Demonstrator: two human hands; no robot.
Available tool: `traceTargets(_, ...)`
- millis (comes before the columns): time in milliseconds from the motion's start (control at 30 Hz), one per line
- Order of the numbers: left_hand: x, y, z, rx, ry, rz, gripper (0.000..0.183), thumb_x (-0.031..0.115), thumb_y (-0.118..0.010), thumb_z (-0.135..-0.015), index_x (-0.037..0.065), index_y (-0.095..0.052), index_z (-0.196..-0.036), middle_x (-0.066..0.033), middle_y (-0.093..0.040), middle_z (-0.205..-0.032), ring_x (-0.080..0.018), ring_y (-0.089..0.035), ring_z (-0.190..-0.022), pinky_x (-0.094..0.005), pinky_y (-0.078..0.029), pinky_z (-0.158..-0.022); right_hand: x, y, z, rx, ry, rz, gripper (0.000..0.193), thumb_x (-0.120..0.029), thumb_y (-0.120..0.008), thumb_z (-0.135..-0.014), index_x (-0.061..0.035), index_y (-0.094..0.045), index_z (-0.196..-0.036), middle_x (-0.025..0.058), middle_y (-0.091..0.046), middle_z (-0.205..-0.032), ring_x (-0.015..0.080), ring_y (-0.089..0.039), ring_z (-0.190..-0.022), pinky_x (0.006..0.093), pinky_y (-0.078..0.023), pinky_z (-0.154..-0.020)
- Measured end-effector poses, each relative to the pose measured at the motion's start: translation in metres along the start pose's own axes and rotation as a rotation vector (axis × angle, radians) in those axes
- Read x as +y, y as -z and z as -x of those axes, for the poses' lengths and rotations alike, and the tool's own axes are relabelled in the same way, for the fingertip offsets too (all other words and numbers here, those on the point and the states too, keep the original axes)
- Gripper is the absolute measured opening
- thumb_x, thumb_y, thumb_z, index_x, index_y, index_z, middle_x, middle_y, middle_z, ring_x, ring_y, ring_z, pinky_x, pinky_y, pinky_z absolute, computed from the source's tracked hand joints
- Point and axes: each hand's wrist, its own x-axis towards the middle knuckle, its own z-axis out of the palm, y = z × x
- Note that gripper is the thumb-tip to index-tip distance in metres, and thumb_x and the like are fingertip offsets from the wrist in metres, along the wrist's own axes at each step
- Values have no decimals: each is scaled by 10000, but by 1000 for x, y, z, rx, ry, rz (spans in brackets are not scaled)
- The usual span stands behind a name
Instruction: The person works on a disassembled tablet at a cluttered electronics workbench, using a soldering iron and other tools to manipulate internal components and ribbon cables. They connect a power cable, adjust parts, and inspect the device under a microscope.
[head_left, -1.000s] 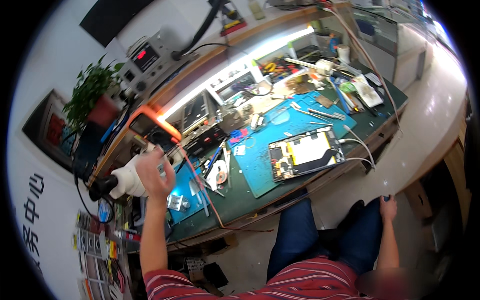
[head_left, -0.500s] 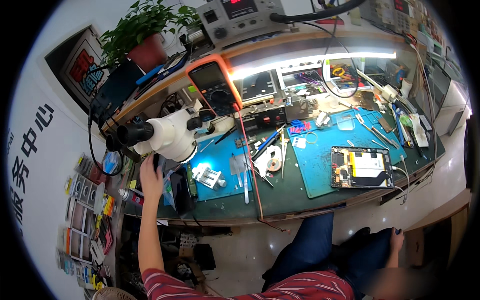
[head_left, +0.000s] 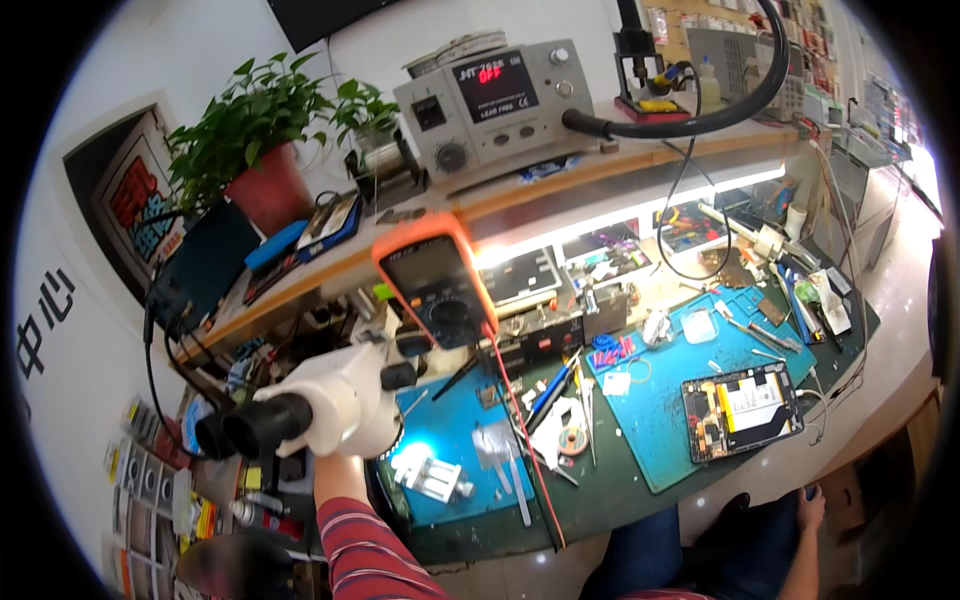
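My left forearm (head_left: 342, 480), in a red striped sleeve, reaches up from below toward the white microscope (head_left: 345, 405). The microscope head hides my left hand, so its fingers and anything in them do not show. Right of that arm, a lit metal clamp fixture (head_left: 430, 474) stands on a blue mat (head_left: 440, 508). My right hand (head_left: 811, 510) rests low at the right by my thigh, its fingers curled around something small and dark that I cannot make out. An opened tablet (head_left: 742, 412) with its battery exposed lies on the right-hand mat (head_left: 650, 440), a white cable at its side.
An orange multimeter (head_left: 435, 280) with a red lead (head_left: 520, 430) leans at the shelf. Tweezers (head_left: 521, 490) and a tape roll (head_left: 572, 440) lie mid-bench. A grey control unit (head_left: 497, 110) and potted plant (head_left: 270, 185) stand above. Spray can (head_left: 262, 518) at lower left.
The view has tilted upward, showing more of the shelf. My left hand, visible beside the microscope before, has gone behind it, and the sleeve has come forward. My right hand stays by my thigh.
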Motion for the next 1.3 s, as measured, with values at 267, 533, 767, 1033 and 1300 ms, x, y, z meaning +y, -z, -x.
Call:
traceTargets(267,-10,-8,-56,-16,55,-36,273,152,-682,-995,36,-678,-1242,-212,-654,-1215,-435,-591,-1117,-513,-467,-1000,-30,10,20,53,18,27,705,-452,-758,-917,-51,-577,-1469,274,-590,-1443,454,-578,-1326,505,-488,-1117)
traceTargets(533,-24,-6,-53,19,132,-70,208,161,-681,-1006,47,-705,-1178,-195,-678,-1133,-421,-617,-1029,-512,-491,-935,-59,20,35,19,-27,51,697,-465,-747,-904,-105,-579,-1477,228,-568,-1462,422,-568,-1336,509,-499,-1102)
traceTargets(767,-39,-3,-20,102,199,-81,163,170,-681,-1016,56,-729,-1122,-179,-698,-1061,-409,-639,-952,-511,-512,-878,-55,16,34,28,-49,60,697,-484,-744,-905,-106,-587,-1468,221,-594,-1416,422,-582,-1316,533,-504,-1081)
traceTargets(1033,-32,10,78,361,273,-47,140,180,-680,-1027,66,-757,-1058,-162,-721,-978,-395,-664,-864,-510,-536,-812,-53,-1,27,31,6,29,680,-494,-741,-897,-88,-624,-1430,241,-630,-1376,419,-614,-1274,542,-517,-1059)
traceTargets(1300,38,10,253,657,59,-36,160,189,-679,-1038,77,-784,-994,-144,-745,-896,-382,-690,-776,-509,-559,-747,-52,-4,20,29,21,34,617,-486,-727,-897,-74,-665,-1352,217,-629,-1308,392,-618,-1236,516,-514,-1040)
